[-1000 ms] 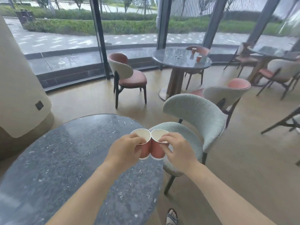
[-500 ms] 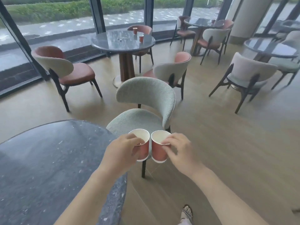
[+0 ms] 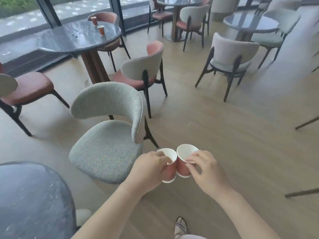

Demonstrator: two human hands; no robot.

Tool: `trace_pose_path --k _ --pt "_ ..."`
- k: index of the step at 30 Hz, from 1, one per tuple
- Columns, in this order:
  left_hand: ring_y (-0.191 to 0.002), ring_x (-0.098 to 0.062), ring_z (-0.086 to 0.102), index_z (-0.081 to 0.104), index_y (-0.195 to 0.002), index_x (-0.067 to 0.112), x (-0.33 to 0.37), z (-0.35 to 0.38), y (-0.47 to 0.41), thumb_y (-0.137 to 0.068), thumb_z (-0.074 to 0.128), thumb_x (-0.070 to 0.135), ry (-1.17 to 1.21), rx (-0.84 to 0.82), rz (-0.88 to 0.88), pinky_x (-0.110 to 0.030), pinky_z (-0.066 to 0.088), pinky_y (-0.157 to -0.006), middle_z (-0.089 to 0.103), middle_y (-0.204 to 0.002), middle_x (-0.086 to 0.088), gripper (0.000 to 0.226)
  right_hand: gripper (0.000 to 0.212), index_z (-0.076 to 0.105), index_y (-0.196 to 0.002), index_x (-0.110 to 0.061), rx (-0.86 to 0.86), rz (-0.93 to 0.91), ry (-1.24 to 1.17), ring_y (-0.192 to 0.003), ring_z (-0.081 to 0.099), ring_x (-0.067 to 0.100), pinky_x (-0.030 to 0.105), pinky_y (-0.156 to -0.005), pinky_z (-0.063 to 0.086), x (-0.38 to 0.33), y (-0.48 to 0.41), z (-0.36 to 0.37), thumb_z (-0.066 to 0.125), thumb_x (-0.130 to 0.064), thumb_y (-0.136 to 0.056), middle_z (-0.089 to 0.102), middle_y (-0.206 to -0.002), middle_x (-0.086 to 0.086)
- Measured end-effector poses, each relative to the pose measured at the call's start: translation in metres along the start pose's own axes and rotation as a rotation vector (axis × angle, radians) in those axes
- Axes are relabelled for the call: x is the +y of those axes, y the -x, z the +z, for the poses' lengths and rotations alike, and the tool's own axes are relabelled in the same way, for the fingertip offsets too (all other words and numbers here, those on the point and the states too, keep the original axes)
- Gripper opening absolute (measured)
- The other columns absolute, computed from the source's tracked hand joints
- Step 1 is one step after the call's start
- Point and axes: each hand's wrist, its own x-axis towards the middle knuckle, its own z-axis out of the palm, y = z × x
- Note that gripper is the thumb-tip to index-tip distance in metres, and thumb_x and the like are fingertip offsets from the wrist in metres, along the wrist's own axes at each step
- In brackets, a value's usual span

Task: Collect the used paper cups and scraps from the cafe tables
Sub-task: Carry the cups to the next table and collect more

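Wood floor (image 3: 224, 135); dark speckled tabletop (image 3: 31, 195) near-left of the grey chair (image 3: 107, 135); round tabletop (image 3: 69, 38) beyond that chair. Just right of the chair seat, above the floor: left hand (image 3: 148, 169) wrapped round the left cup (image 3: 170, 169), right hand (image 3: 207, 171) pinching the rim of the right cup (image 3: 182, 165), red walls touching, mouths up. Beyond the chair, on the round tabletop: two far cups (image 3: 101, 30), upright, apart.

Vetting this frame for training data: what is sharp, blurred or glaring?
Head view: left hand with left cup and right hand with right cup are sharp; the right-edge chair smears with motion blur; daylight glares off the window-side table.
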Motion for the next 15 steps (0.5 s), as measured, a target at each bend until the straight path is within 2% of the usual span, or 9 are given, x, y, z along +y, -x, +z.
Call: trace_pose_path --k 3,8,15 --pt "-0.091 -0.02 0.058 0.062 -0.105 0.031 0.017 0.019 -0.048 -0.083 0.051 0.021 -0.008 -0.047 0.052 -0.029 0.043 -0.066 0.062 -0.102 0.009 0.027 0.013 0.068 -0.083 -0.021 -0.003 0.057 0.024 -0.087 0.056 0.015 0.035 -0.059 0.051 0.042 -0.01 -0.017 0.071 -0.01 -0.077 0.061 -0.083 -0.011" --pt "-0.082 -0.022 0.058 0.062 -0.098 0.027 0.033 0.033 -0.101 -0.081 0.048 0.021 -0.027 -0.094 0.082 -0.034 0.048 -0.064 0.061 -0.093 0.006 0.023 0.015 0.067 -0.083 -0.025 -0.018 0.126 0.024 -0.086 0.053 0.009 0.03 -0.059 0.049 0.084 -0.03 -0.035 0.071 -0.011 -0.077 0.06 -0.083 -0.015" --pt "-0.087 -0.023 0.059 0.064 -0.101 0.029 0.007 0.026 -0.155 -0.083 0.049 0.022 0.019 -0.087 0.056 -0.034 0.048 -0.066 0.063 -0.096 0.007 0.025 0.011 0.068 -0.083 -0.023 -0.042 0.134 -0.005 -0.088 0.052 0.007 0.022 -0.064 0.043 0.109 -0.091 -0.024 0.069 -0.012 -0.079 0.061 -0.084 -0.015"
